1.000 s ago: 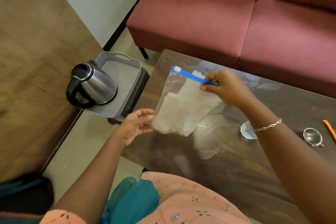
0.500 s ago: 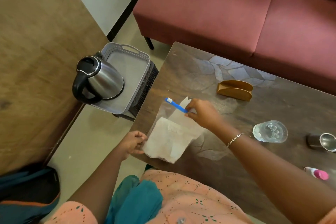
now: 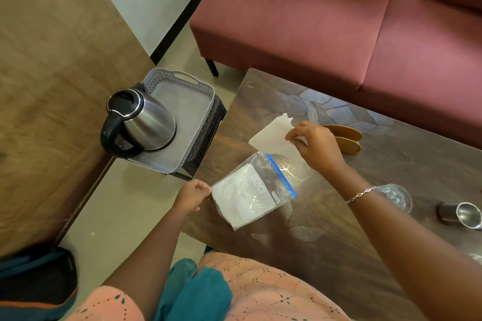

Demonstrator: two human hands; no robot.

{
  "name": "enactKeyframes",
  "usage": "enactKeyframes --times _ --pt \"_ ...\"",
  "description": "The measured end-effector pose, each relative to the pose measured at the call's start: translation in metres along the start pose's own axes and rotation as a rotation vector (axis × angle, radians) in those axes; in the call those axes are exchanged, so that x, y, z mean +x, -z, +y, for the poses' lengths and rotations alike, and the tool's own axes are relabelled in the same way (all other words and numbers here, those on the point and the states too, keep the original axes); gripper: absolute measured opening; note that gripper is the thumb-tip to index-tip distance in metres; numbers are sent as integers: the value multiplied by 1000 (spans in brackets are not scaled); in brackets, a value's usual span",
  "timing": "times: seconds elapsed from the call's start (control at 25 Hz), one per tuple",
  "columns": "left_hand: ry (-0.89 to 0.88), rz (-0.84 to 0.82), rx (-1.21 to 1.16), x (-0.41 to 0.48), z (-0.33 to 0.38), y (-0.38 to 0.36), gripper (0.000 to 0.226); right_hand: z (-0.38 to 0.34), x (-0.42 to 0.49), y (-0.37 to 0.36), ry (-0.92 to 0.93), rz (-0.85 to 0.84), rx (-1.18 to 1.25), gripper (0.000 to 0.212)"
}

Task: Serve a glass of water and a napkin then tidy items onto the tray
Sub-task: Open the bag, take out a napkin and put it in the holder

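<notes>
A clear zip bag (image 3: 257, 189) with a blue seal, holding white napkins, lies on the dark wooden table (image 3: 339, 237). My left hand (image 3: 191, 197) pinches the bag's bottom corner at the table's left edge. My right hand (image 3: 317, 147) pinches one white napkin (image 3: 271, 135), held above the table just beyond the bag's mouth. A glass of water (image 3: 397, 197) stands to the right, partly behind my right forearm. The grey tray (image 3: 187, 101) sits on a dark stool left of the table, with a steel kettle (image 3: 140, 122) on it.
A wooden napkin holder (image 3: 347, 138) stands just behind my right hand. A steel cup (image 3: 461, 215) lies at the right edge. A maroon sofa (image 3: 339, 21) runs along the far side. A wooden panel (image 3: 52, 86) is at left.
My right hand has drawn one napkin out of the bag and lifted it away toward the holder. The bag now lies flat on the table, with my left hand on its corner.
</notes>
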State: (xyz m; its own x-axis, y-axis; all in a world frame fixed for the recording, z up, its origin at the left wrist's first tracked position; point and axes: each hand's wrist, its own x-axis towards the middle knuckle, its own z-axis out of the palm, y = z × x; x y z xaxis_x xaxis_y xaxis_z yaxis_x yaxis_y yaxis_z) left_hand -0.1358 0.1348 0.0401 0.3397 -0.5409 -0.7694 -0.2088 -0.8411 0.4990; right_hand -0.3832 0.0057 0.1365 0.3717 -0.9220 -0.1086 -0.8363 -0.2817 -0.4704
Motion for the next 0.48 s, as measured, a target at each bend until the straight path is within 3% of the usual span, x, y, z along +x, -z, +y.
enactKeyframes --times 0.16,0.28,0.36,0.48 --pt "-376 -56 -49 -17 50 -2 60 -12 -7 23 105 -86 29 17" --pt "-561 -206 -36 -36 95 -4 76 -19 -17 47 136 -129 152 15" --pt "-572 -389 -15 -45 116 -5 67 -22 -24 63 143 -126 275 19" --pt "-508 -666 -5 -61 131 -6 31 -21 -33 80 119 -81 428 35"
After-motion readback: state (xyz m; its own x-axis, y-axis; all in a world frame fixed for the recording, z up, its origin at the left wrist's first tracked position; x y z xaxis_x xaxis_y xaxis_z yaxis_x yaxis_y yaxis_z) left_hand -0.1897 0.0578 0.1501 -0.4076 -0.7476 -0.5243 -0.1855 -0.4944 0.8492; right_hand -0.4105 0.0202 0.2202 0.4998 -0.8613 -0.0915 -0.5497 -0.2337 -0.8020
